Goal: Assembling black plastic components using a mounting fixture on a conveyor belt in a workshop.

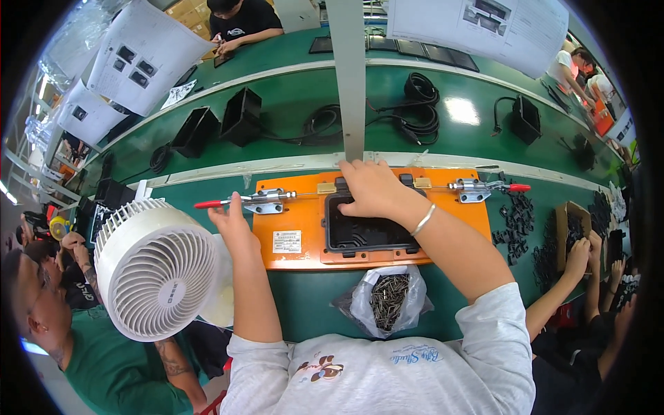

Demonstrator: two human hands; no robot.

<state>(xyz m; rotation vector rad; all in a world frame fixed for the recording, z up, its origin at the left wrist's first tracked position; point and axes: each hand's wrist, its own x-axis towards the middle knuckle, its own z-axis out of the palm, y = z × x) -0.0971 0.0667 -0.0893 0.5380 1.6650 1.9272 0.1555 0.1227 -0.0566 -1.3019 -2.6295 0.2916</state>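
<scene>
An orange fixture plate (311, 254) on the green bench carries a shallow black rectangular housing (370, 235). My right hand (377, 190) reaches across the housing's far edge, thumb over its inside and fingers beyond the rim. What lies under that palm is hidden. At the plate's left, my left hand (234, 225) has thumb and fingers around the red handle of a toggle clamp (266, 200). A second toggle clamp (474, 190) with a red handle sits at the right end. Brass-coloured blocks (326, 187) flank the housing's far edge.
A plastic bag of screws (389, 302) lies just in front of the plate. A white fan (162, 270) stands at left. Small black parts (513, 225) are scattered at right beside a cardboard box (573, 225). Behind stand a metal post (348, 83) and black cabled housings (242, 116). Co-workers sit around.
</scene>
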